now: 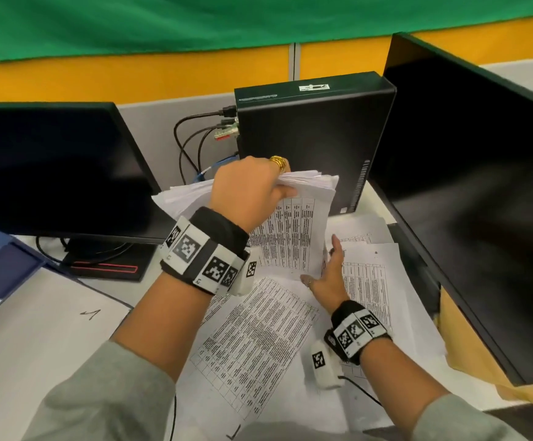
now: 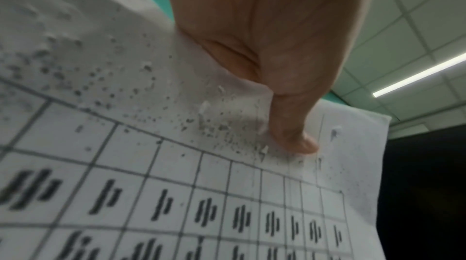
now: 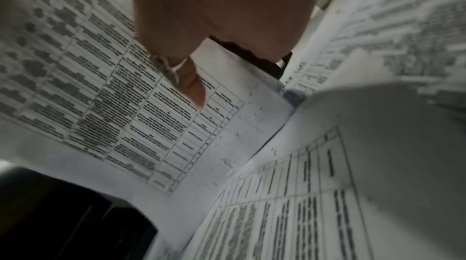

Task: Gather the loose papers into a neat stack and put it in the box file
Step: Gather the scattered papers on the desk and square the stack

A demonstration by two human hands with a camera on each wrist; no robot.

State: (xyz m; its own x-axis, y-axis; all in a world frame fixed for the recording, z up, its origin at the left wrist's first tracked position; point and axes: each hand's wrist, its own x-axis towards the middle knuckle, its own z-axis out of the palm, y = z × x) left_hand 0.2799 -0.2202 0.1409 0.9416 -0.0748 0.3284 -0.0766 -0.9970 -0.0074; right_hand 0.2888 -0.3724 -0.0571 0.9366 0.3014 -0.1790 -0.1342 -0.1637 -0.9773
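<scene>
My left hand (image 1: 259, 189) grips the top edge of a thick stack of printed papers (image 1: 294, 230), held upright above the desk in front of the black computer case. In the left wrist view its thumb (image 2: 290, 125) presses on the top sheet (image 2: 176, 194). My right hand (image 1: 322, 268) is open, thumb up, with straight fingers against the stack's lower right corner. In the right wrist view a ringed finger (image 3: 191, 85) lies on a printed sheet (image 3: 126, 105). More loose sheets (image 1: 259, 338) lie spread on the desk. The blue box file (image 1: 1, 265) lies at the far left.
A dark monitor (image 1: 52, 170) stands at the left with cables by its base. A black computer case (image 1: 313, 128) stands right behind the stack. A second black screen (image 1: 481, 186) walls off the right side, with a brown envelope (image 1: 469, 354) under it.
</scene>
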